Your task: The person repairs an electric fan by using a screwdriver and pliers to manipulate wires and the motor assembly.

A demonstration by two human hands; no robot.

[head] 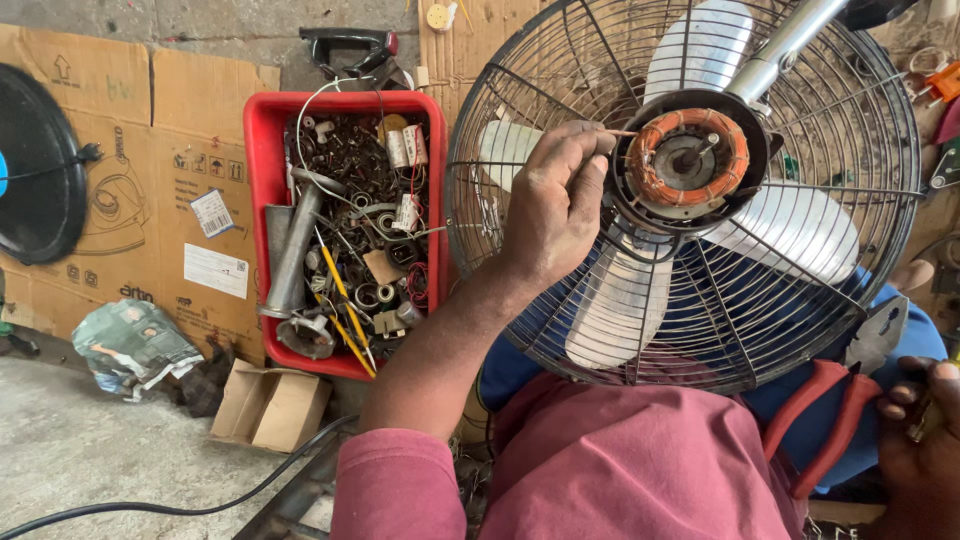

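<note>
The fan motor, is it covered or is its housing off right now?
Off. The fan motor shows bare copper windings and its shaft inside the wire guard, with no cover over them; the left hand holds a thin wire at its edge.

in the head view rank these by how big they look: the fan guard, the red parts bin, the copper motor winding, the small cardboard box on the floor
1. Wire fan guard, by far the largest, though it sits nearest the camera.
2. Red parts bin.
3. Small cardboard box and copper motor winding: these look about alike, and the winding is closer, so I would not rank them.
</note>
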